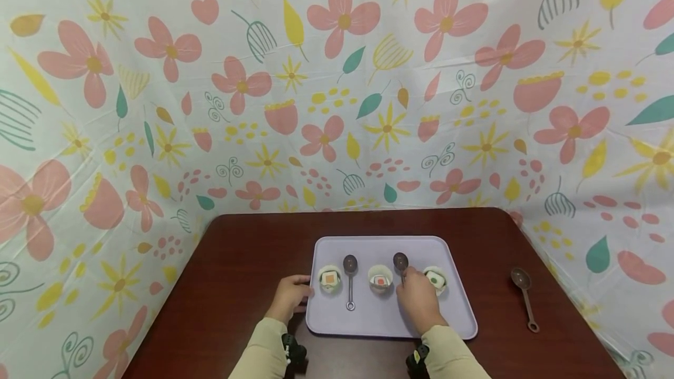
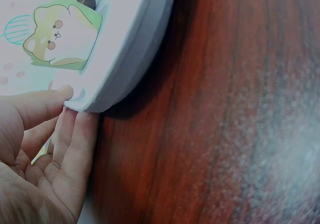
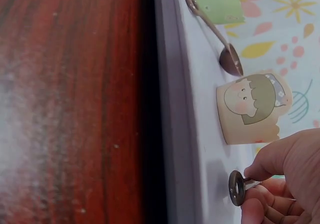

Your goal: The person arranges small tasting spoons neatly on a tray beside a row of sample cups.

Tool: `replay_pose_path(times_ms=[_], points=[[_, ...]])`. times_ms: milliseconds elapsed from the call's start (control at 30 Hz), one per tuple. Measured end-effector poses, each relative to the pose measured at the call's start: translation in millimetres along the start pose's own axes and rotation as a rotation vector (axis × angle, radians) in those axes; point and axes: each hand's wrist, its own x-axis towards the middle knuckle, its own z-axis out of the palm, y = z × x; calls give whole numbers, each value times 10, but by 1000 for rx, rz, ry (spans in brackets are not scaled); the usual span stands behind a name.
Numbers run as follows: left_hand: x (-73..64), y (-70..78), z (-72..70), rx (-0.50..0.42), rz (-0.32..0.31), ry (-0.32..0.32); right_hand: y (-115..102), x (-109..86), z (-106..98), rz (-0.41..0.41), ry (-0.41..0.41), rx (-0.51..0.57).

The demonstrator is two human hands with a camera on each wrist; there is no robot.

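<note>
My left hand (image 1: 288, 298) pinches the left rim of a pale lilac tray (image 1: 363, 323), thumb on top and fingers against the outside, as the left wrist view shows. In my right hand (image 1: 419, 303) is the thin handle of a dark brown spoon (image 1: 401, 261); its ring end (image 3: 236, 188) sticks out past the thumb in the right wrist view. The spoon's bowl points to the tray's far side, between the middle paper cup (image 1: 380, 287) and the right paper cup (image 1: 441, 289), which the hand partly covers.
Another brown spoon (image 1: 350, 265) lies on the tray beside the left paper cup (image 1: 330, 287). A third spoon (image 1: 522, 279) lies on the dark wooden table (image 1: 247, 250), right of the tray. Each cup contains a small white piece with a coloured mark. A flowered cloth (image 1: 337, 104) hangs behind.
</note>
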Motion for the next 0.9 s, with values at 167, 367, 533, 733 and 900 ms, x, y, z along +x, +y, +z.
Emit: replay_pose_path(times_ms=[167, 367, 533, 733, 900], points=[[11, -9, -5, 0, 2, -1, 4, 17, 11, 6, -2, -3], [27, -7, -5, -3, -1, -4, 37, 31, 46, 8, -7, -9], [27, 7, -5, -12, -1, -2, 47, 30, 56, -7, 2, -10], [9, 20, -10, -13, -4, -4, 34, 24, 68, -1, 1, -13], [-7, 42, -4, -15, -3, -4, 25, 25, 79, 19, -22, -13]])
